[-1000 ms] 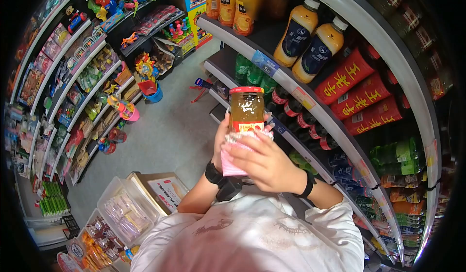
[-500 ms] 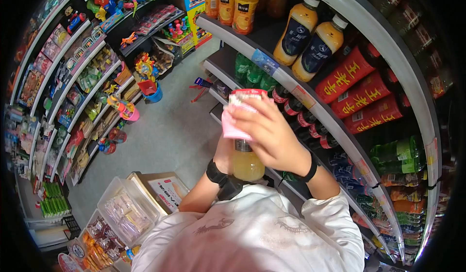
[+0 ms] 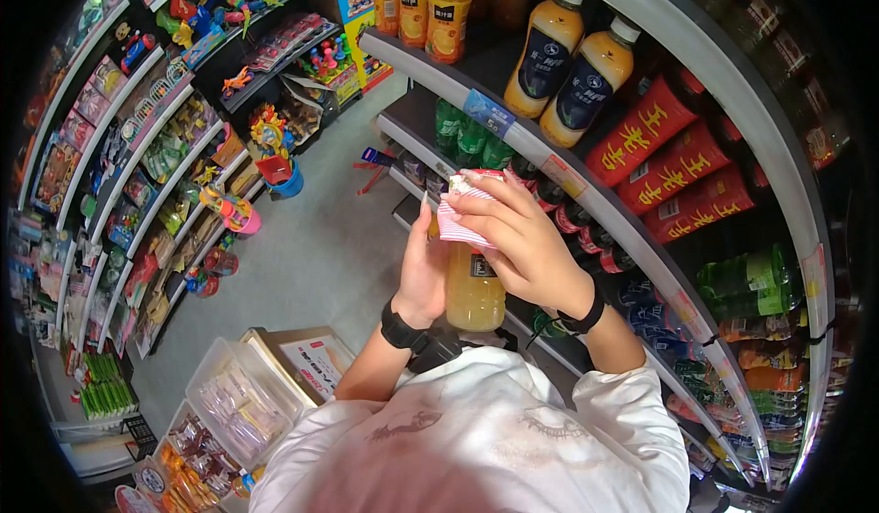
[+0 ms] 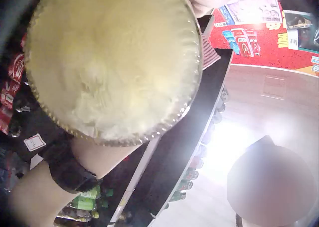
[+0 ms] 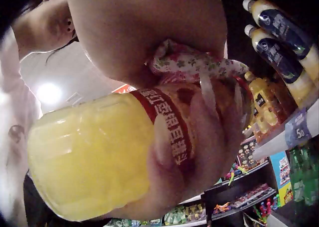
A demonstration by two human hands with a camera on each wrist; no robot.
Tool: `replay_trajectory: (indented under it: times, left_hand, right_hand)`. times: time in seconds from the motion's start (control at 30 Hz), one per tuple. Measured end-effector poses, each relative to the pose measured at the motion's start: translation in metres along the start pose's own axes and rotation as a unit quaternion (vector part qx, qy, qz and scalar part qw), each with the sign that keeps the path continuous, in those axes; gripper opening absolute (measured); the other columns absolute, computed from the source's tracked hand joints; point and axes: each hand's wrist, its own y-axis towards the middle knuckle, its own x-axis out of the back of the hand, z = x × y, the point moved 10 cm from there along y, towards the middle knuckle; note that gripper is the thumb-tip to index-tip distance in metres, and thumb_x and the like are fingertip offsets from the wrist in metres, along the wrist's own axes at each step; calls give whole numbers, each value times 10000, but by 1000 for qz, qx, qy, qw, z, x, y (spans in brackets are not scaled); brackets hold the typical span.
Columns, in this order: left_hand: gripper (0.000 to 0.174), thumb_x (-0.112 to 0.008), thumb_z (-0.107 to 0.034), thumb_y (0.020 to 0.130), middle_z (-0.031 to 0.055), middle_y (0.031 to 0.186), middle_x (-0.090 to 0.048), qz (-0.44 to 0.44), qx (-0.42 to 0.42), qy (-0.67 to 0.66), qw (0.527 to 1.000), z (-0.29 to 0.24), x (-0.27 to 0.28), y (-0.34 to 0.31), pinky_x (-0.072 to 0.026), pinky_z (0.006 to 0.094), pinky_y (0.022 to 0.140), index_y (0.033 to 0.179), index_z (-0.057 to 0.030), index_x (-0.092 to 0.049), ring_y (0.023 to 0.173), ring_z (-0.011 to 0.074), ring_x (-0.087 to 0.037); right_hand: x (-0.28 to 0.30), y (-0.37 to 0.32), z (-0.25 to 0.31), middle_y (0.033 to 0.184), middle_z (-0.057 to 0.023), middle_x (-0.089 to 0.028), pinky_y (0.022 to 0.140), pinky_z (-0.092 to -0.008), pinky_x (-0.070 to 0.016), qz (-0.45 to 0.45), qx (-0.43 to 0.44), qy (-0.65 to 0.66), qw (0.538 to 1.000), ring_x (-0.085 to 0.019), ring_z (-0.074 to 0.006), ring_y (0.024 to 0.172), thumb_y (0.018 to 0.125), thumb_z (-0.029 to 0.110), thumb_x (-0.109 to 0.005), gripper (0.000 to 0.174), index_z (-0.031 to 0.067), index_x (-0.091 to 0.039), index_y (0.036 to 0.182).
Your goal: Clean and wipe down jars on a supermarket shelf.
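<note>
A jar (image 3: 473,293) of yellow contents with a red label is held in front of the drink shelves. My left hand (image 3: 423,270) grips its side from the left; in the right wrist view those fingers (image 5: 199,137) wrap over the jar (image 5: 94,152). My right hand (image 3: 513,238) holds a pink striped cloth (image 3: 458,225) over the jar's top, so the lid is hidden. The left wrist view looks up at the jar's round base (image 4: 112,62), with the cloth's edge (image 4: 212,55) beside it.
To the right, curved shelves carry orange juice bottles (image 3: 549,51), red bottles (image 3: 659,161) and green bottles (image 3: 467,133). Toy racks (image 3: 156,147) line the left wall across a grey floor aisle (image 3: 311,248). Clear snack bins (image 3: 238,394) stand at lower left.
My right hand slid the cloth from the jar's lower part up over the red lid. The jar came down slightly and closer to my body, still in my left hand.
</note>
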Motion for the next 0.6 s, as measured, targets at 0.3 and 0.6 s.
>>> replay_trajectory:
  times: [0.3, 0.6]
  left_hand:
    - [706, -408, -600, 892, 179, 1103, -571, 16, 28, 2, 999, -1, 11, 6, -503, 440, 873, 1240, 13, -445, 992, 306, -595]
    - [634, -644, -395, 838, 68, 1302, -462, 46, -141, 7, 989, -38, -11, 1, -366, 460, 1051, 1313, -65, -384, 1239, 241, -429]
  right_hand:
    - [-27, -51, 52, 1216, -109, -566, 1074, -507, -264, 79, 39, 133, 987, -482, -280, 1201, 751, 63, -589, 350, 72, -607, 1100]
    - [-11, -101, -74, 1172, -106, -579, 947, -306, -402, -365, -363, 486, 706, -560, -163, 1063, 985, 237, -431, 348, -13, -485, 1222]
